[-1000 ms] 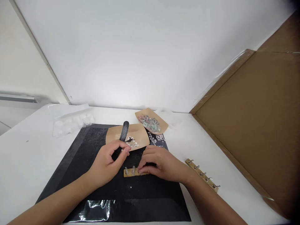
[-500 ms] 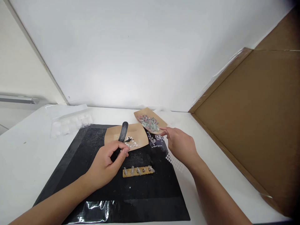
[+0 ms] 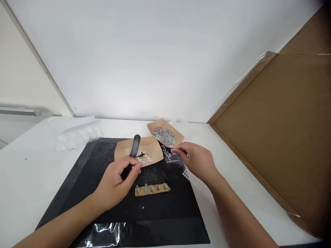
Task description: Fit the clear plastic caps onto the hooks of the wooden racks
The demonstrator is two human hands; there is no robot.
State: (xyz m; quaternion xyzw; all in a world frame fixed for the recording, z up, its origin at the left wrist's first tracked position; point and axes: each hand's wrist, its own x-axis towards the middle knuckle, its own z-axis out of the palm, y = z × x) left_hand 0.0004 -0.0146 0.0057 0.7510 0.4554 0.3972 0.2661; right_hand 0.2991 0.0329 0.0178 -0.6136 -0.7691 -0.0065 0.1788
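My left hand (image 3: 119, 179) is closed round a black nail file (image 3: 134, 146), which sticks up past the fingers. Its thumb and forefinger tips meet; a small thing may be between them, but I cannot make it out. My right hand (image 3: 198, 160) has thumb and forefinger pinched together above a dark sheet with pale adhesive tabs (image 3: 170, 156). Whatever those fingertips hold is too small to see. Below and between the hands lies a tan strip (image 3: 148, 193) bearing several clear nail tips (image 3: 152, 188).
A brown paper tray (image 3: 124, 146) holds white bits; another paper tray (image 3: 178, 135) behind it holds coloured nail pieces (image 3: 165, 136). A black mat (image 3: 103, 213) covers the table's middle. At left stands a clear plastic case (image 3: 74, 137). A cardboard panel (image 3: 279, 137) bounds the right.
My right hand has drawn slightly left and down from the rear tray's edge, its fingers now pinched closer together over the tab sheet. My left hand stays nearly still with the nail file.
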